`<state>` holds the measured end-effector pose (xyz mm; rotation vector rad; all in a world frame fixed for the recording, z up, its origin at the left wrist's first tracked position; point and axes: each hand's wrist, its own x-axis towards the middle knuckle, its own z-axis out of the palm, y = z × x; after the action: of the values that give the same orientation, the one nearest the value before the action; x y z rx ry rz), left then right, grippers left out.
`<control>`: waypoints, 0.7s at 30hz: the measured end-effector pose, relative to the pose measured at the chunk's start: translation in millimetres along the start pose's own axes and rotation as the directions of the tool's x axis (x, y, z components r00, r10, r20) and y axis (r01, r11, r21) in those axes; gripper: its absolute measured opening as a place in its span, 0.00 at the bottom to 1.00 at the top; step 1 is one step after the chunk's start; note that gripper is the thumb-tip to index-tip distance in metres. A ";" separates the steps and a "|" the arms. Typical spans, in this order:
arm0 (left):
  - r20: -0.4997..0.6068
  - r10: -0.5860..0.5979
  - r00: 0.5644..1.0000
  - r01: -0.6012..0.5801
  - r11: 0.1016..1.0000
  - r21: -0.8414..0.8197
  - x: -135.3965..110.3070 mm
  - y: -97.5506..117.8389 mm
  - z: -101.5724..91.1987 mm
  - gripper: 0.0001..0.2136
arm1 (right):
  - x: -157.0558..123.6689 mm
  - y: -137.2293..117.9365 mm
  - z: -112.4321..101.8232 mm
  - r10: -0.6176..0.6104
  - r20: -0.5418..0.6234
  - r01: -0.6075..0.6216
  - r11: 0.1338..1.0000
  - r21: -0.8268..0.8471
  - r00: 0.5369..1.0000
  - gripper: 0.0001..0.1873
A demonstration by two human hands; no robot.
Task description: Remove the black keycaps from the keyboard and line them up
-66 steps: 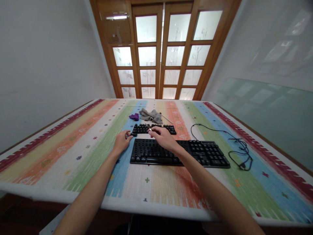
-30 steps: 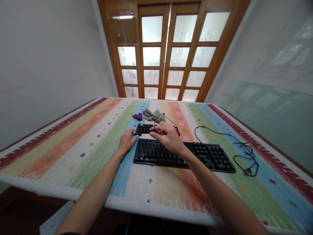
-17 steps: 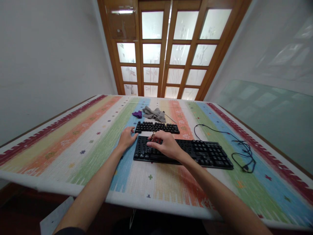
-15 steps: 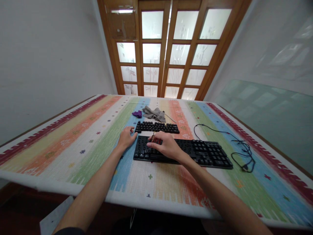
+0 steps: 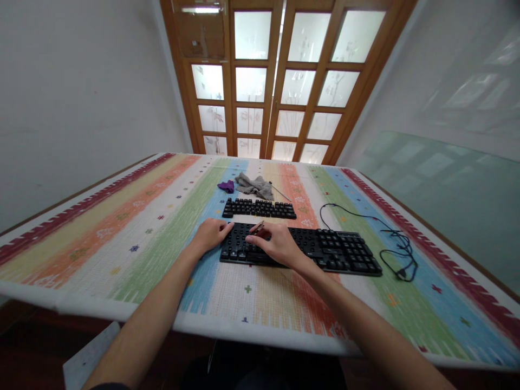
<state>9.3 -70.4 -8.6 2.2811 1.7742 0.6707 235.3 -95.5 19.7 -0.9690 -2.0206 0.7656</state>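
Note:
A black keyboard [image 5: 325,250] lies across the striped cloth in front of me. My right hand [image 5: 275,245] sits over its left half, fingers pinched on a thin stick-like tool [image 5: 258,226] whose tip points at the upper key rows. Against the keyboard's left end rests my left hand [image 5: 209,236], palm down, with its fingertips touching the top-left corner and nothing in it. Just behind the keyboard, loose black keycaps [image 5: 259,208] lie in rows.
A grey rag [image 5: 255,186] and a small purple item [image 5: 226,186] lie beyond the keycaps. The keyboard's black cable [image 5: 385,238] loops to the right. The striped tablecloth [image 5: 122,233] covers the table; its near edge is close to my forearms. Wooden glazed doors stand behind.
My right hand has come back from the keycap rows to the keyboard's left half, still pinching the tool. My left hand has stayed at the keyboard's left end.

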 end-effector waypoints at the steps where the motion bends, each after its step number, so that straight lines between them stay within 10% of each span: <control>1: 0.005 0.000 1.000 0.000 1.000 0.008 0.0 0.1 0.4 0.24 | -0.4 -0.3 2.0 -0.002 -0.003 0.002 1.000 0.005 1.000 0.08; 14: 0.042 -0.035 0.999 0.032 0.997 0.066 -1.6 1.9 -2.3 0.23 | 22.6 -19.9 16.4 -0.142 0.189 0.175 0.969 -0.174 0.972 0.06; 21: 0.051 -0.018 0.999 0.016 0.998 0.054 -0.5 -0.4 -1.2 0.23 | 41.4 -15.9 21.2 -0.030 0.124 0.056 0.975 -0.217 0.992 0.10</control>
<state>8.2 -71.0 -7.8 2.2929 1.8070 0.5629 194.2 -73.8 35.7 -1.0197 -2.2606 0.5979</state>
